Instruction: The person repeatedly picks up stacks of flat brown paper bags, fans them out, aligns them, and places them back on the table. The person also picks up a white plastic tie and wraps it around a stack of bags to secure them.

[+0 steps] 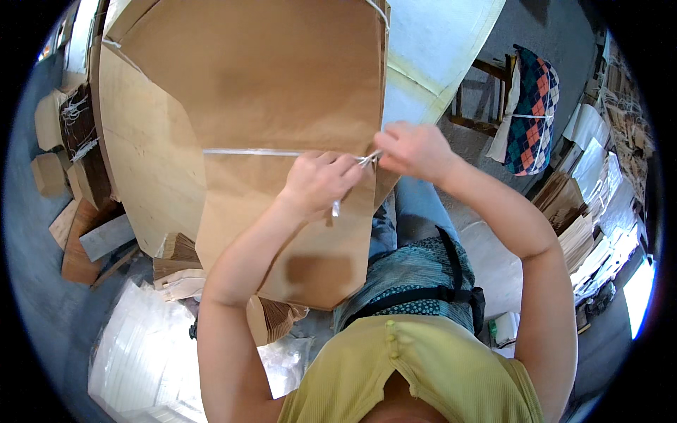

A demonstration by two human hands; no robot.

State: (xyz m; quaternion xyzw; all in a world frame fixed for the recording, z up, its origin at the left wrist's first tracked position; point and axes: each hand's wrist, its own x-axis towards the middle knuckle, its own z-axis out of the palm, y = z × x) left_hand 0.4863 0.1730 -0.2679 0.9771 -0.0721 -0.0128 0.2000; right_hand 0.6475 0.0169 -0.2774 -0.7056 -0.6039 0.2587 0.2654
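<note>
A large stack of brown paper sheets (282,92) with cut corners lies across the table before me. White plastic string (250,152) runs across the stack, drawn straight from its left side to my hands. My left hand (321,182) is closed on the string near the stack's right edge, and a short loose end hangs below it. My right hand (416,151) pinches the string just past that edge. Between the hands the strands cross and bunch together. More white string wraps the stack's far corners.
The pale wooden tabletop (151,134) shows at left. A chair with a checkered cushion (532,116) stands right. Brown paper bundles (77,176) lie left, and clear plastic-wrapped bundles (144,352) lower left. Paper piles (592,190) line the right side.
</note>
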